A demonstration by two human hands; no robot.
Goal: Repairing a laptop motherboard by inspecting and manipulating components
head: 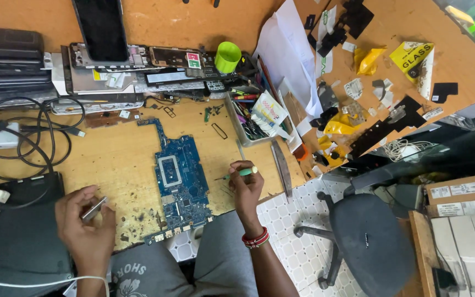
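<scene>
On wood bench (116,159): blue board (180,179), cables (23,137), clutter.

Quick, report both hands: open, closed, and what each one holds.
Left hand: closed on a small silver metal piece.
Right hand: closed on a green-handled screwdriver.

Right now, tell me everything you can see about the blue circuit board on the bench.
The circuit board is blue and irregular in outline, with a narrow arm reaching up and left. A pale-framed rectangular chip sits near its middle, and small metal ports line its near edge. It lies flat on the wooden bench, that edge overhanging. Neither hand touches it.
</scene>
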